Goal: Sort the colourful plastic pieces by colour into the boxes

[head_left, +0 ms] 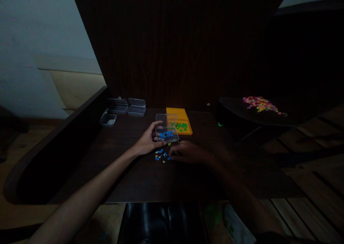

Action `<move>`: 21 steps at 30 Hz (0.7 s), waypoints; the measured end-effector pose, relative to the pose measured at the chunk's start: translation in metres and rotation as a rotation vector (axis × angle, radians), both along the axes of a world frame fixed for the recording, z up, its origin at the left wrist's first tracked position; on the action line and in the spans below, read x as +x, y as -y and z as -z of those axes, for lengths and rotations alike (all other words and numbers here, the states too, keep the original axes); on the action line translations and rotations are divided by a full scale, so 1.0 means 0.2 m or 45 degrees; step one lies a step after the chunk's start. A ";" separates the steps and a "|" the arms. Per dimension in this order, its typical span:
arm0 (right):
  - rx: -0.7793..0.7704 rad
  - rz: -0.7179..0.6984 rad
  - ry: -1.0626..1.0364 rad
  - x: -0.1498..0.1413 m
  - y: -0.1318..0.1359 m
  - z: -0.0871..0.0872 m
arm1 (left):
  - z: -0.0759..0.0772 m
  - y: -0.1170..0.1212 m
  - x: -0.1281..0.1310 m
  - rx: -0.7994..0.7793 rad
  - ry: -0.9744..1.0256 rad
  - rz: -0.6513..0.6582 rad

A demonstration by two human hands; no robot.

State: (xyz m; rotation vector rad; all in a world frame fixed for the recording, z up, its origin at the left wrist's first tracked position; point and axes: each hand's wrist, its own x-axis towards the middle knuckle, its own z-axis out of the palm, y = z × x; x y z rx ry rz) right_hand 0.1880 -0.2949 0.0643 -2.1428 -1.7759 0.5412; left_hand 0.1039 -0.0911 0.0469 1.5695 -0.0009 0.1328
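My left hand [147, 140] grips the left side of a clear plastic box [175, 140] with its lid raised. Several small blue pieces [166, 134] lie inside that box. In front of it, on the dark table, is a loose pile of blue and pale yellow pieces [160, 155]. At the right edge of this pile, my right hand [185, 152] has its fingers bent down and drawn together beside a blue piece. What the fingertips hold, if anything, is too dark and small to make out. Right behind the clear box stands an open yellow box [189, 128] with green pieces [180, 126] in it.
Several open clear boxes [137, 110] stand at the table's back left, one smaller box [109, 120] nearer. A raised side panel [61, 143] bounds the left. On a dark surface [233, 107] at the right lies a heap of pink and yellow pieces [260, 104]. A tall dark board rises behind.
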 end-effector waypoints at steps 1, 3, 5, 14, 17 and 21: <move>0.030 -0.001 -0.058 0.01 0.00 -0.02 | 0.00 0.00 0.00 0.003 0.000 0.002; 0.084 0.030 -0.157 0.05 0.01 -0.06 | 0.00 0.00 0.00 0.006 0.001 0.012; 0.136 0.111 -0.178 0.09 0.00 -0.11 | 0.00 0.00 0.00 0.004 0.012 0.024; -0.014 0.156 0.166 0.19 -0.12 -0.20 | 0.00 0.01 0.00 -0.006 0.010 0.059; -0.070 0.135 0.206 0.20 -0.16 -0.19 | 0.01 0.01 0.00 -0.010 0.016 0.057; -0.060 0.152 0.208 0.19 -0.17 -0.18 | 0.02 0.01 0.00 -0.010 0.028 0.060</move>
